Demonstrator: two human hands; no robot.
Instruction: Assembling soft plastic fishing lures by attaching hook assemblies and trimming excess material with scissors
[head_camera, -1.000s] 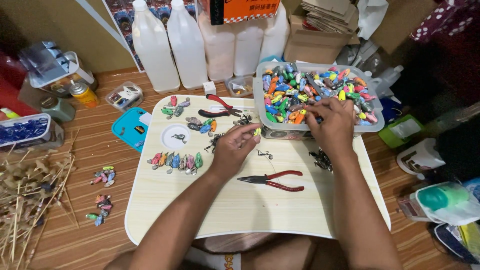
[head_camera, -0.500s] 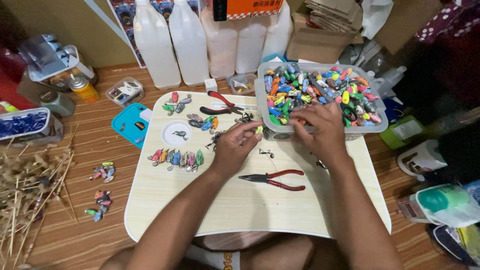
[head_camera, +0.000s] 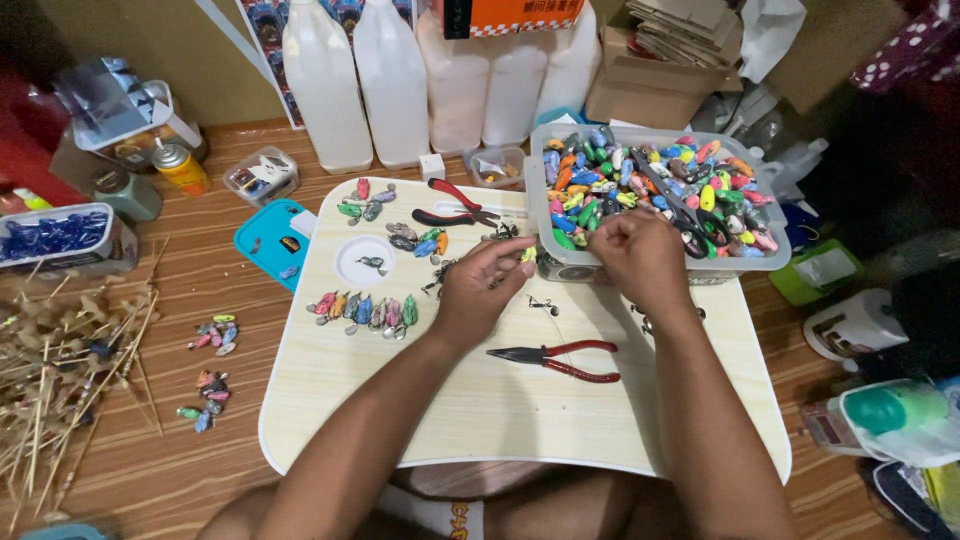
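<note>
Over the pale wooden lap table (head_camera: 480, 420), my left hand (head_camera: 482, 290) pinches a small yellow-green lure body (head_camera: 528, 254) between thumb and fingers. My right hand (head_camera: 640, 258) is curled just in front of the clear plastic bin (head_camera: 540, 215) heaped with several colourful lure bodies; what its fingertips hold is hidden. Red-handled pliers (head_camera: 560, 358) lie on the table below both hands. A small wire hook piece (head_camera: 543, 306) lies between the hands.
A row of finished lures (head_camera: 365, 310) and a second pair of red pliers (head_camera: 450, 205) lie on the table's left part. White jugs (head_camera: 390, 80) stand behind. A blue tray (head_camera: 270, 240), loose lures (head_camera: 210, 335) and dry sticks (head_camera: 60, 390) cover the floor at left.
My right hand has drawn back from inside the bin to its front edge, closer to my left hand. The left hand stays in place, holding the small lure.
</note>
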